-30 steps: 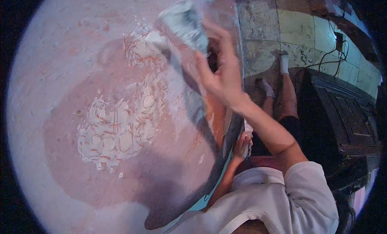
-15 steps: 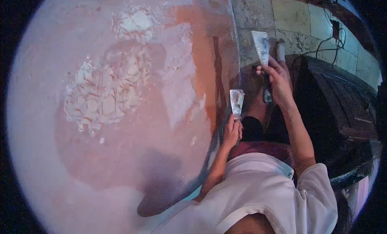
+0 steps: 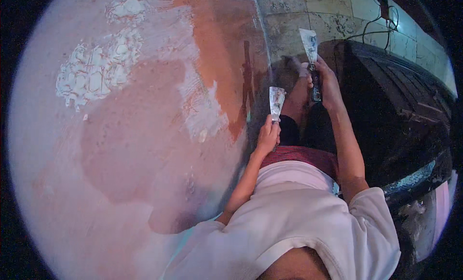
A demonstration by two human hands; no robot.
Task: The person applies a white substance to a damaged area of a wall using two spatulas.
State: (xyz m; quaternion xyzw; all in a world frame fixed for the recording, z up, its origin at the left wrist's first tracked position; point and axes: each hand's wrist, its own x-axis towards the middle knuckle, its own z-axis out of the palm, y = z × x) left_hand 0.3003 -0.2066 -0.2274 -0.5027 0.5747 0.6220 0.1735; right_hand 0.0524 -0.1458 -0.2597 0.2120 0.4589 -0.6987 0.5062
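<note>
In my left hand [image 3: 268, 135] is a putty knife [image 3: 277, 102], its wide blade pointing away from me and smeared with white and dark residue. My right hand [image 3: 326, 82] grips a second putty knife [image 3: 309, 44] by its dark handle, farther out and a little higher, the blade coated with whitish filler. Both blades are apart from the wall [image 3: 130, 135] on my left. On that wall, thick white filler [image 3: 94, 75] lies in a rough, ridged patch, with a smaller filler patch [image 3: 128, 8] farther off.
An orange-brown band [image 3: 212, 48] runs along the wall near its edge with the tiled floor [image 3: 328, 26]. A large black ribbed object [image 3: 390, 91] stands close on my right. Beyond it, dark cables [image 3: 386, 24] lie on the tiles.
My view has shifted, so the filler patches sit farther left and higher. Both hands still hold their putty knives; the right foot shows in a different position beside the right hand.
</note>
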